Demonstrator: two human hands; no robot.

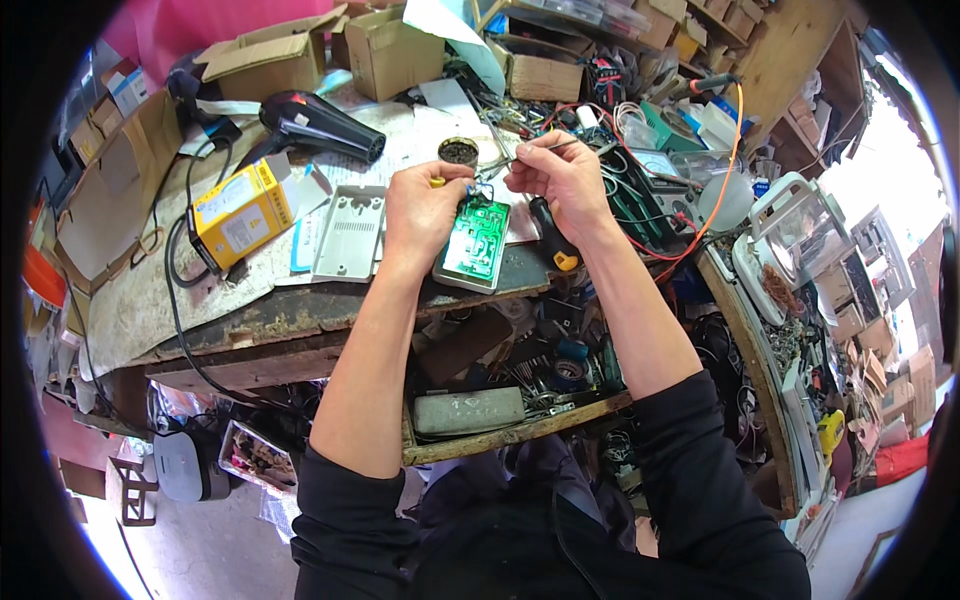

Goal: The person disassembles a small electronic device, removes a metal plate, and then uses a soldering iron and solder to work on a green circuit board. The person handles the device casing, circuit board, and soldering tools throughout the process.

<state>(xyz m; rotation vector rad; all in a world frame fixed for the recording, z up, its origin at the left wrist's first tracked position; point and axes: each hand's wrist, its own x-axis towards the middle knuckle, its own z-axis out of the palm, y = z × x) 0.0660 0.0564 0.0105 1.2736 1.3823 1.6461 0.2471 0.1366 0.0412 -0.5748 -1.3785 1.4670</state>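
My left hand (425,205) is closed at the top of an opened grey device (472,245) with a green circuit board; a small yellow piece and short wires show by my fingertips, but what they grip is unclear. My right hand (557,172) pinches a thin dark rod-like tool (566,145) above and right of the board. Below that hand lies a black and yellow screwdriver-like handle (552,232). A round tin with dark contents (458,150) stands behind the board. An empty grey plastic cover (346,230) lies left of my left hand.
A yellow box (240,212), black hair dryer (318,128) and cardboard boxes (390,60) lie on the worn bench (240,325). Tangled leads, meters (655,165) and tools crowd its right. An open drawer (520,440) of tools and parts is below.
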